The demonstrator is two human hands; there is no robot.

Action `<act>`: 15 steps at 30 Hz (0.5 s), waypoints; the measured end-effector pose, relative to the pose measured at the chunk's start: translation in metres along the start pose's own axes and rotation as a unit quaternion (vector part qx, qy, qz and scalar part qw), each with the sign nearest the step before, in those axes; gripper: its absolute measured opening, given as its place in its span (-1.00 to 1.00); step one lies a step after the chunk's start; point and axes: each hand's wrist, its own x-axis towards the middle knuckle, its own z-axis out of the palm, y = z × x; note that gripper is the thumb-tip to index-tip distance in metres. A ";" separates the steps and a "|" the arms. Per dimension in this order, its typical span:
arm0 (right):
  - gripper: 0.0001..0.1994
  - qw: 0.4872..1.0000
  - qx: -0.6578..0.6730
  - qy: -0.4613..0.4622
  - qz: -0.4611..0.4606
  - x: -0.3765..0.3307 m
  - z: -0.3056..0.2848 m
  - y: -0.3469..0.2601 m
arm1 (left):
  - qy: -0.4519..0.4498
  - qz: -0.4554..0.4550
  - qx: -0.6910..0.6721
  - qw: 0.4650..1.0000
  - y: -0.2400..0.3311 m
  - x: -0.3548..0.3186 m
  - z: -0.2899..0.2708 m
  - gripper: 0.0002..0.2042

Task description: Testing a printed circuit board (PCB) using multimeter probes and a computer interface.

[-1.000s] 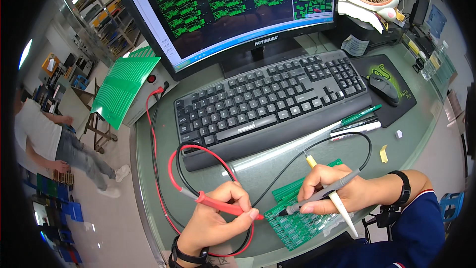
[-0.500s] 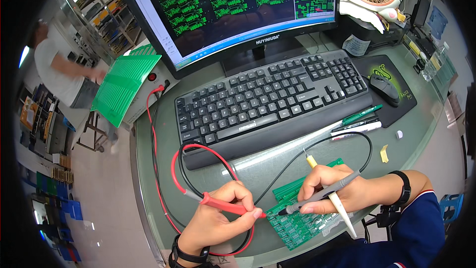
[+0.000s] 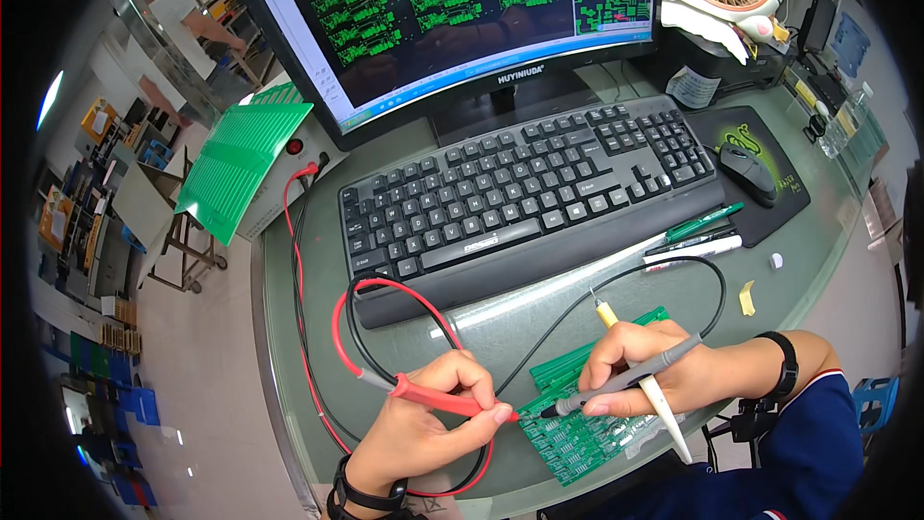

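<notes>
My left hand [image 3: 423, 433] is closed around a red test probe [image 3: 433, 398], whose tip reaches the left edge of a green circuit board [image 3: 568, 448]. In my right hand [image 3: 664, 371] I grip a grey-and-black test probe [image 3: 621, 380], its dark tip over the same board close to the red one. Whether either tip touches the board, I cannot tell. A white pen-like tool [image 3: 664, 416] with a yellow collar and thin metal point is also tucked between my right fingers. Another green board edge [image 3: 558, 371] shows behind; my right hand covers part of the boards.
Beyond my hands lie a black keyboard [image 3: 520, 197] and a monitor [image 3: 443, 0] with green board layouts. Red and black leads run to a box [image 3: 279, 193] bearing a ribbed green panel [image 3: 245, 159]. Pens [image 3: 698, 241] and a mouse [image 3: 746, 173] sit at right.
My hands and both probes stay almost still. On the monitor, a yellow crossed marker now shows larger at upper left. The person in the background has moved farther off and to the right.
</notes>
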 end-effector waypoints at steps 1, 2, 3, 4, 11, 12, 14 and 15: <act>-0.73 1.000 0.000 0.000 0.000 0.000 0.000 0.000 | 0.000 0.002 0.002 1.000 0.000 0.000 0.000 -0.83; -0.73 1.000 0.000 0.001 -0.004 0.000 0.001 0.001 | 0.000 0.004 0.005 1.000 -0.001 0.000 0.000 -0.83; -0.73 1.000 0.000 0.002 -0.007 0.000 0.001 0.001 | 0.000 0.004 0.004 1.000 0.000 0.000 0.000 -0.83; -0.73 1.000 0.000 0.002 -0.007 0.000 0.001 0.001 | -0.002 0.006 0.007 1.000 0.000 0.001 0.001 -0.83; -0.72 1.000 -0.008 0.010 -0.015 -0.001 0.000 0.001 | -0.002 0.002 0.006 1.000 0.000 0.000 0.001 -0.84; -0.72 1.000 -0.010 0.013 -0.016 -0.001 0.001 0.002 | -0.002 0.002 0.006 1.000 0.001 0.000 0.001 -0.84; -0.72 1.000 -0.010 0.013 -0.020 -0.001 0.001 0.003 | -0.006 0.013 0.017 1.000 0.001 0.001 0.001 -0.84; -0.72 1.000 -0.009 0.014 -0.025 0.000 0.001 0.003 | -0.005 0.013 0.017 1.000 0.001 0.001 0.001 -0.84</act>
